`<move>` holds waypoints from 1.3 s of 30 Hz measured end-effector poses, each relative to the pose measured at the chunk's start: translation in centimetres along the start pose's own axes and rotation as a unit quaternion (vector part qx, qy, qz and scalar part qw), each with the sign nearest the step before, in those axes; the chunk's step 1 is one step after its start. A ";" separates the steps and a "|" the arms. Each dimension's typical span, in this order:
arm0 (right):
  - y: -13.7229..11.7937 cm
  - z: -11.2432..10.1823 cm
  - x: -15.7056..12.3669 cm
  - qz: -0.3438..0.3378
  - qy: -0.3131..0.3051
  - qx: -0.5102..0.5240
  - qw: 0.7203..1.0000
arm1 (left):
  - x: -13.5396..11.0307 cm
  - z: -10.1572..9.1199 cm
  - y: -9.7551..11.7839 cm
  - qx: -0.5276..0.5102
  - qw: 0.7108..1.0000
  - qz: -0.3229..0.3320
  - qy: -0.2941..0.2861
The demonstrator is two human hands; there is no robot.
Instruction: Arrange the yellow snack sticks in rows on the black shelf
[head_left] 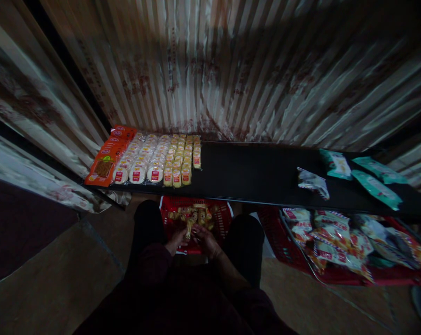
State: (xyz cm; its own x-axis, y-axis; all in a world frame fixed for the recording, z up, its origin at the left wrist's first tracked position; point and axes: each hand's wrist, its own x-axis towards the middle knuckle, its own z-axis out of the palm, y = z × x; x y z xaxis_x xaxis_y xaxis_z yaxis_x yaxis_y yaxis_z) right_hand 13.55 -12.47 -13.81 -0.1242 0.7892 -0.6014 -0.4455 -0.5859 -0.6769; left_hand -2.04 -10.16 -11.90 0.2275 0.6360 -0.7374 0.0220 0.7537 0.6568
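A small, slim bar in shiny gold wrapping point(189, 227) sits between the fingers of the left hand point(176, 242) and those of the right hand point(207, 240), though I cannot tell which hand's fingers are clamped on it. Beneath and just beyond the fingers is a red plastic basket point(226, 217) holding more gold-wrapped pieces point(205, 215); farther beyond them, a long black shelf point(245, 174) carries rows of small yellow-wrapped packets point(177, 160).
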 end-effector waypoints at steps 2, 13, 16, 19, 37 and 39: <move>-0.2 0.1 -0.2 0.006 0.003 0.015 1.000 | 0.0 0.0 0.1 -0.001 1.000 0.002 -0.001; -0.7 0.5 -0.6 0.015 0.008 0.025 1.000 | -0.1 0.2 0.5 -0.002 1.000 -0.006 0.004; -0.7 0.6 -0.7 0.017 0.014 0.026 0.999 | -0.2 0.2 0.5 -0.003 1.000 -0.007 0.007; -0.8 0.7 -0.7 0.014 0.016 0.028 0.999 | -0.3 0.3 0.6 -0.005 1.000 -0.005 0.014; -0.7 0.6 -0.6 0.011 0.011 0.032 0.999 | -0.7 0.3 0.9 -0.015 1.000 0.017 0.003; -0.5 0.6 -0.4 0.005 0.012 0.041 0.999 | -0.6 0.3 0.9 -0.022 1.000 0.013 0.007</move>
State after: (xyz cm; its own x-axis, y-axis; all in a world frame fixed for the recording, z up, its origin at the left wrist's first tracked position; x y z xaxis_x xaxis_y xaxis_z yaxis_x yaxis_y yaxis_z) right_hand 13.34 -12.36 -12.95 -0.1076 0.7781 -0.6188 -0.5149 -0.5761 -0.6349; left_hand -1.88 -9.92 -10.85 0.2135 0.6569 -0.7231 -0.0262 0.7438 0.6679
